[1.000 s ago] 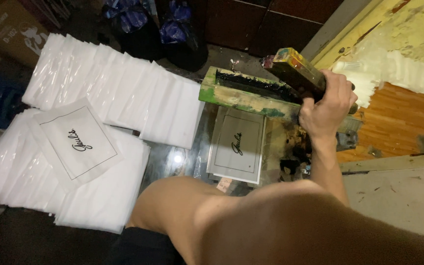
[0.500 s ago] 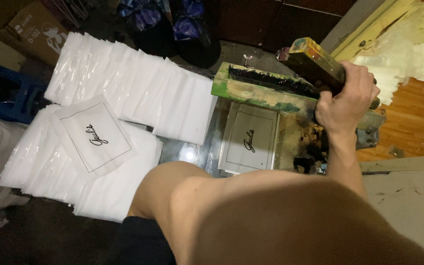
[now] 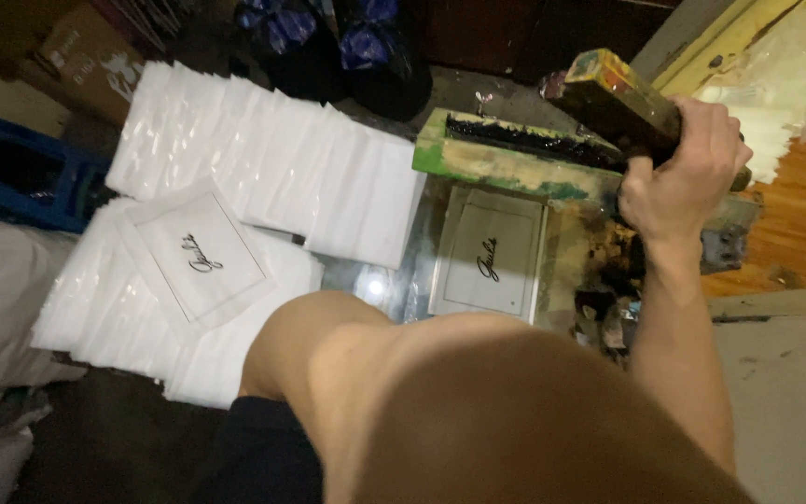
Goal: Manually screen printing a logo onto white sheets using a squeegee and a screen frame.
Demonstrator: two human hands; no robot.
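1. Squeegee handle (image 3: 622, 103): a thick wooden block, smeared with yellow, green, red and dark ink, tilted upward to the left, held up over the far right end of the printing frame.
2. The right hand (image 3: 678, 168) wraps it from the near side, fingers (image 3: 701, 126) closed tight around the block, wrist and forearm running down toward the camera.
3. The printing frame (image 3: 515, 163) lies across the bench, its wooden edge stained green and yellow, with a strip of black ink along its far inner side.
4. Just below the frame sits a white napkin (image 3: 487, 252) in a pale rectangular holder, with a short black script mark printed at its middle.
5. The bench (image 3: 599, 271) around that spot is dark and heavily ink-stained; a small glare spot shows to the left of the napkin.
6. To the left, overlapping rows of plain white napkins (image 3: 272, 159) cover the surface; one printed napkin (image 3: 200, 257) with the same black script mark lies on top of the nearer row, turned at an angle.
7. The left arm (image 3: 328, 355) fills the lower middle of the view, bent at the elbow; the left hand is hidden, probably below the frame's edge, so I cannot tell how its fingers stand.
8. A blue crate (image 3: 11, 177) stands at the far left.
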